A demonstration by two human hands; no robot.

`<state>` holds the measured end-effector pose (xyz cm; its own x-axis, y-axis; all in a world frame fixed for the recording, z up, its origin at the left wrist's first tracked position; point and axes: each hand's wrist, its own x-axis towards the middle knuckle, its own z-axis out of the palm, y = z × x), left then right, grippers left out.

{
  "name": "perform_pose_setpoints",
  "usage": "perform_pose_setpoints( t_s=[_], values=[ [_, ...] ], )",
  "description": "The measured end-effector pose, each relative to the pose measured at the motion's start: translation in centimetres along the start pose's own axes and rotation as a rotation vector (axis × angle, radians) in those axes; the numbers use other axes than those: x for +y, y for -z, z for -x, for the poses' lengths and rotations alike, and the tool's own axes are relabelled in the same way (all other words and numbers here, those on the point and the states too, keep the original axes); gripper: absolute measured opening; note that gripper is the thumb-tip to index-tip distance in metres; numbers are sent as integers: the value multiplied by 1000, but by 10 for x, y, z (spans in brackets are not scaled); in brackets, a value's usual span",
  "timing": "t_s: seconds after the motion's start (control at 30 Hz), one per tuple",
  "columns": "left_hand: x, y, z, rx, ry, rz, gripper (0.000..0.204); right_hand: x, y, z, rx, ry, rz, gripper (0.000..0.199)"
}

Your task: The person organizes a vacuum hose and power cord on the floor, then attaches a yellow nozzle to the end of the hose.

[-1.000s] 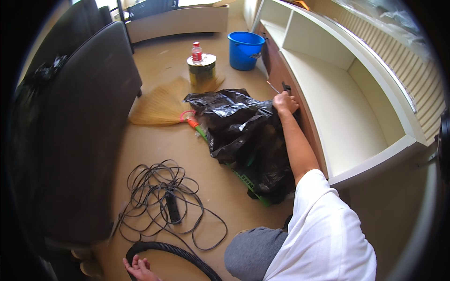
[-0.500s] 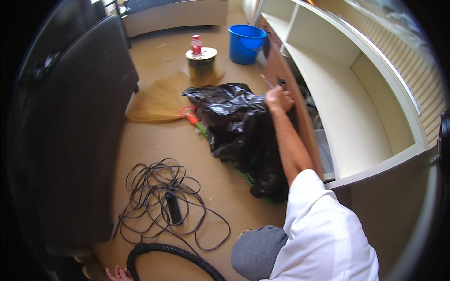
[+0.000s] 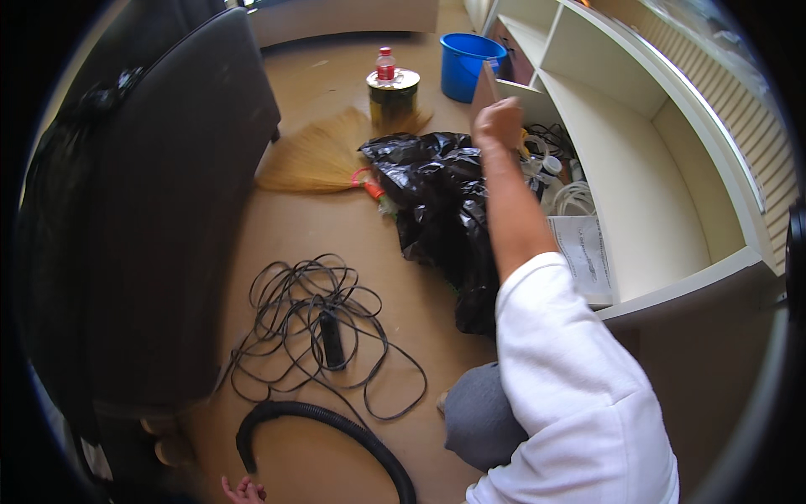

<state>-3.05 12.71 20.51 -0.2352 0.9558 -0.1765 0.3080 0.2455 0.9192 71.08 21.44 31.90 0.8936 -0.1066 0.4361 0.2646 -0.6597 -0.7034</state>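
Observation:
My right hand (image 3: 499,124) is closed at the brown drawer front (image 3: 484,86) of a white cabinet; its fingertips and any handle under them are hidden. The drawer stands pulled out. Inside lie coiled white cables (image 3: 574,199), black cords (image 3: 550,137) and a printed white sheet (image 3: 581,252). A crumpled black plastic bag (image 3: 437,193) lies on the floor, left of my right forearm. At the lower edge only the fingers of my left hand (image 3: 243,490) show, apart and holding nothing visible, just below the end of a black corrugated hose (image 3: 336,428).
A tangled black cord (image 3: 290,311) with a power strip (image 3: 332,340) lies on the floor. Beyond are a straw broom (image 3: 315,160), a round can (image 3: 393,97) bearing a red-capped bottle (image 3: 385,65), and a blue bucket (image 3: 466,71). A dark chair (image 3: 168,210) stands left.
My right hand has drawn the drawer further out, and its contents now show. The thin stick that jutted from that hand is no longer visible. The whole view has shifted slightly.

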Motion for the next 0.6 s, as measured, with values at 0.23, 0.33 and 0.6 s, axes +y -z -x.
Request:
perform_pose_setpoints(
  t_s=[0.23, 0.33, 0.6],
  values=[
    [-63, 67, 51, 160, 305, 88, 56, 85, 28, -40, -413, 157, 385, 33],
    [-3, 5, 50, 168, 270, 116, 55, 149, 33, -92, -451, 106, 602, 38],
    [-34, 11, 70, 45, 234, 50, 59, 55, -68, -45, -56, 1390, 553, 37]
  ],
)
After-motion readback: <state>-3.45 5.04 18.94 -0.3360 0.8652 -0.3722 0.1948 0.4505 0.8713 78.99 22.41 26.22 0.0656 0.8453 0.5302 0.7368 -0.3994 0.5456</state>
